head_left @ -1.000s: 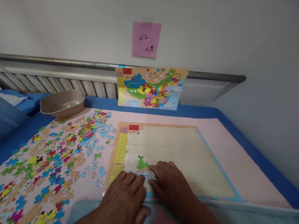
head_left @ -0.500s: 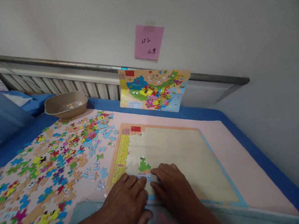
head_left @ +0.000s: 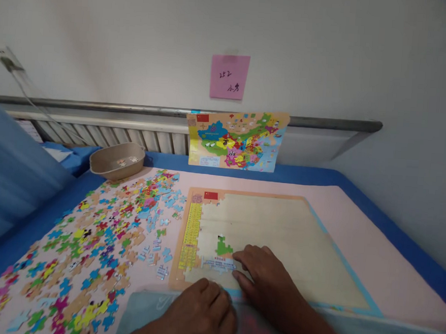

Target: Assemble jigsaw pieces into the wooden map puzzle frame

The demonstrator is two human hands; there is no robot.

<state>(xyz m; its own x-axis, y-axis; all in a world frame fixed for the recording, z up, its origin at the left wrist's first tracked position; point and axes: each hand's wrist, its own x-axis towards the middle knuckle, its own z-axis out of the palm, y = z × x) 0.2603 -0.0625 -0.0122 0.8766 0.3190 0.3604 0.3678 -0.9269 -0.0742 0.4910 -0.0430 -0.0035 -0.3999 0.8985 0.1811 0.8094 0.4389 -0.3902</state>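
Note:
A puzzle board (head_left: 279, 237) with an orange and blue border lies on the pink mat. A few joined pieces, green and pale blue (head_left: 222, 256), sit near its lower left. My right hand (head_left: 264, 277) rests on the board with fingers flat, fingertips touching those pieces. Below the board's front edge lies my left hand (head_left: 201, 315), palm down with its fingers curled under, and nothing shows in it. Several loose coloured puzzle pieces (head_left: 99, 240) are spread over the mat on the left.
A picture of the finished map (head_left: 237, 140) leans against the rail at the back. A beige tray (head_left: 117, 160) with a few pieces stands at the back left. A pink note (head_left: 229, 77) is stuck on the wall. A blue cushion (head_left: 8, 172) rises at the left.
My left hand has drawn back off the board toward me. The right hand stays by the joined pieces. The view has turned left.

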